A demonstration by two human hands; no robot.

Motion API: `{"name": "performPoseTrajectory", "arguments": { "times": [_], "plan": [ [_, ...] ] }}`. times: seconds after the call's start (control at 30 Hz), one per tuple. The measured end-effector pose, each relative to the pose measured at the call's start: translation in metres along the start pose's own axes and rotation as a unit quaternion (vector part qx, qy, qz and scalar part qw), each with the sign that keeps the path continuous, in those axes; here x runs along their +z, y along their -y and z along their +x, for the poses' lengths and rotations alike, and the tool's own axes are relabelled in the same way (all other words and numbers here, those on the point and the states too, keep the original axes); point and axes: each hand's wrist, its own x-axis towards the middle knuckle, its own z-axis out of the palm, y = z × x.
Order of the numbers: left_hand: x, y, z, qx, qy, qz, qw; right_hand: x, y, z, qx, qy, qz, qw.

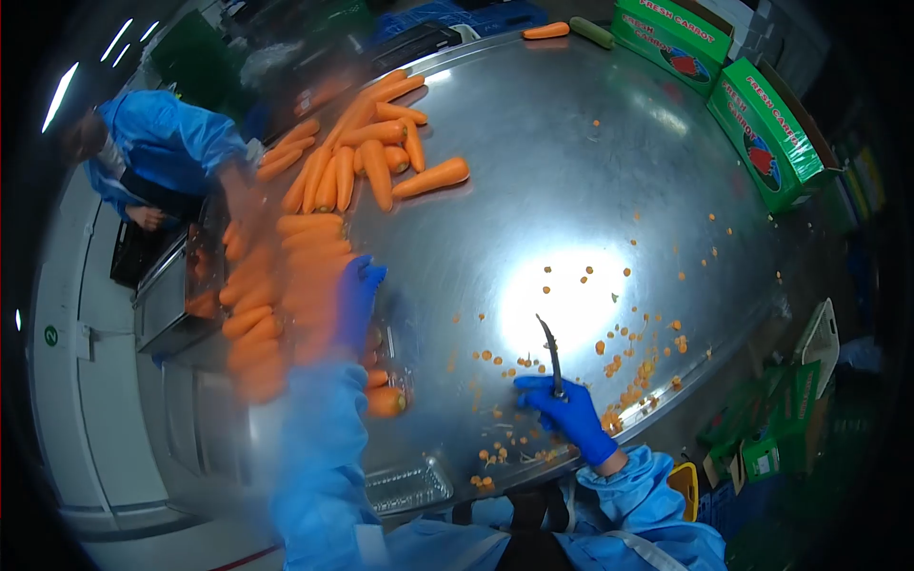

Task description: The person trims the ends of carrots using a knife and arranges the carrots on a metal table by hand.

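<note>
My right hand (571, 415), in a blue glove, is closed around a small knife (551, 348) with a dark, curved blade pointing up and away. Small cut carrot pieces (614, 366) lie around that hand on the metal table (476, 247). My left hand (358, 300), also blue-gloved, reaches to the right side of a row of carrots (309, 257). Motion smears that hand and the row, so its grip cannot be made out. Beyond it, a loose heap of whole carrots (376, 157) lies on the table.
A person in a blue smock (167, 133) stands across at the left, one arm over the carrots. Green carrot boxes (762, 143) stand at the far right edge. A clear plastic tray (409, 485) sits at the near edge. One carrot (545, 31) lies at the far edge.
</note>
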Motion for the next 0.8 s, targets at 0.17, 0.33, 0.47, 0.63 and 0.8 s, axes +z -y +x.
{"name": "performPoseTrajectory", "arguments": {
  "times": [0.17,0.33,0.47,0.63,0.8],
  "plan": [
    [0.032,0.009,0.053,0.069,0.007,0.060,0.996,-0.027,0.045,0.090,-0.038,-0.071,-0.012,0.997],
    [0.050,0.067,0.119,0.115,-0.050,0.273,0.954,-0.024,0.097,0.197,-0.196,-0.035,-0.116,0.973],
    [0.068,0.037,0.134,0.049,-0.077,0.308,0.947,-0.010,0.128,0.299,-0.291,-0.102,-0.351,0.884],
    [0.074,0.017,0.149,-0.002,-0.093,0.207,0.974,0.025,0.159,0.379,-0.265,-0.100,-0.428,0.858],
    [0.070,0.042,0.168,0.066,-0.065,0.214,0.972,0.028,0.149,0.408,-0.309,-0.064,-0.474,0.822]
  ]
}}
